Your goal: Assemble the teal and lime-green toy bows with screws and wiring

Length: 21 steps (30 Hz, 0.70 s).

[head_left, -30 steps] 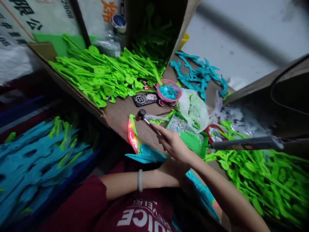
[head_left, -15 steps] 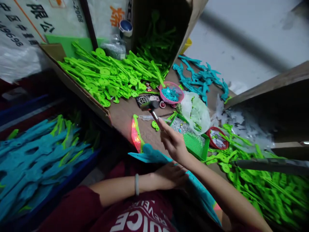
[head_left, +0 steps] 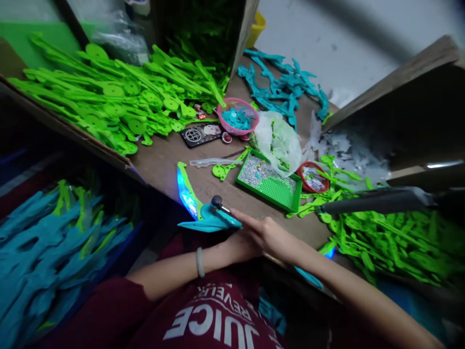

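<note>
My right hand (head_left: 272, 235) is closed round the handle of a small hammer (head_left: 224, 209), index finger stretched along it. The hammer's dark head is at the blue plastic piece (head_left: 209, 220); whether it touches cannot be seen. Under it, my left hand (head_left: 241, 246) lies on the blue piece, its fingers largely hidden behind my right hand. A green part with a clear blade lit blue (head_left: 188, 196) joins the left end of the blue piece. Past my right wrist, another blue-lit green end (head_left: 329, 252) shows.
Green plastic parts (head_left: 116, 94) are heaped at the left; more green parts (head_left: 388, 237) lie right. A green tray (head_left: 296, 206) holds tiny metal pieces. Nearby are a pink basket (head_left: 238, 130), a plastic bag (head_left: 278, 140), a phone (head_left: 199, 134) and a dark bar (head_left: 378, 199).
My right hand has brought the hammer down from above the table to the blue piece. The blade's light has turned from red to blue. The camera view has shifted.
</note>
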Available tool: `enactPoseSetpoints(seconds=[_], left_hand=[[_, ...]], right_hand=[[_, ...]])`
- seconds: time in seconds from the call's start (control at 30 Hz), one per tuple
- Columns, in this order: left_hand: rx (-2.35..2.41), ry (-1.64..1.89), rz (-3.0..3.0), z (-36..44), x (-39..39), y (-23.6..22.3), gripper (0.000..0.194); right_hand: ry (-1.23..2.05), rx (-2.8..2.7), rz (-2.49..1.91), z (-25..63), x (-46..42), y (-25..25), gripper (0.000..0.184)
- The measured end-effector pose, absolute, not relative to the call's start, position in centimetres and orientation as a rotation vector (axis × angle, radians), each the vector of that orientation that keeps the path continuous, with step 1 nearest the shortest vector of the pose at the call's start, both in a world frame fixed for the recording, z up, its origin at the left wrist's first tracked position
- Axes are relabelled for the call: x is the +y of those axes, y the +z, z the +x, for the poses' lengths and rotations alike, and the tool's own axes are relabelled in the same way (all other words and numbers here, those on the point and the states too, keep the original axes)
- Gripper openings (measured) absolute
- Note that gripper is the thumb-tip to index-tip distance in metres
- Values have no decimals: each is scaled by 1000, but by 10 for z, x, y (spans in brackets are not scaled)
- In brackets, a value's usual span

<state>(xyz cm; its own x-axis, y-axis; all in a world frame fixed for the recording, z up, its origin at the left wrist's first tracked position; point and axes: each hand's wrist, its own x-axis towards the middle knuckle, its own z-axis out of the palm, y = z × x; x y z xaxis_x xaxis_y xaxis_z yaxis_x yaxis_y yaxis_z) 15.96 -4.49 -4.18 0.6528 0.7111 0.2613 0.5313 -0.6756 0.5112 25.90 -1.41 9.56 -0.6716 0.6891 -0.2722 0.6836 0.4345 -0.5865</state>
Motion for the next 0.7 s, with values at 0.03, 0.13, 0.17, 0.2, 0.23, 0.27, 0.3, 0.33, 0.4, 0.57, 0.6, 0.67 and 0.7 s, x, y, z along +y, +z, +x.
enactPoseSetpoints(seconds=[0.03, 0.13, 0.17, 0.2, 0.23, 0.27, 0.3, 0.33, 0.4, 0.57, 0.6, 0.67, 0.7], left_hand=[[923, 644, 2526, 157, -44, -40, 32], [734, 718, 2630, 147, -44, -35, 33], [683, 754, 2646, 144, -45, -34, 33], [638, 788, 2654, 141, -47, -33, 35], [617, 829, 2661, 139, -48, -33, 36], [661, 885, 2718, 137, -49, -34, 36], [681, 904, 2776, 135, -50, -35, 38], [684, 911, 2821, 134, -50, -37, 39], [667, 900, 2891, 132, -51, -41, 42], [592, 874, 2969, 128, -60, -43, 49], [582, 864, 2975, 127, -63, -42, 49], [571, 834, 2990, 127, -67, -41, 51], [570, 821, 2997, 126, -69, -41, 52]], right_hand=[[1101, -2627, -1293, 262, -17, 101, 50], [1026, -2341, -1281, 288, -39, 122, 51], [976, -2198, -1315, 302, -53, 128, 52], [919, -2042, -1380, 317, -69, 132, 52], [860, -1882, -1467, 333, -89, 133, 51], [798, -1728, -1573, 349, -110, 132, 50], [738, -1591, -1688, 363, -133, 128, 49], [681, -1476, -1806, 375, -157, 122, 48], [572, -1300, -2001, 389, -203, 106, 46], [178, -1131, -2026, 375, -273, 55, 51], [187, -1202, -2023, 369, -277, 47, 50], [336, -1376, -2055, 362, -279, 37, 47], [428, -1414, -2079, 361, -279, 35, 46]])
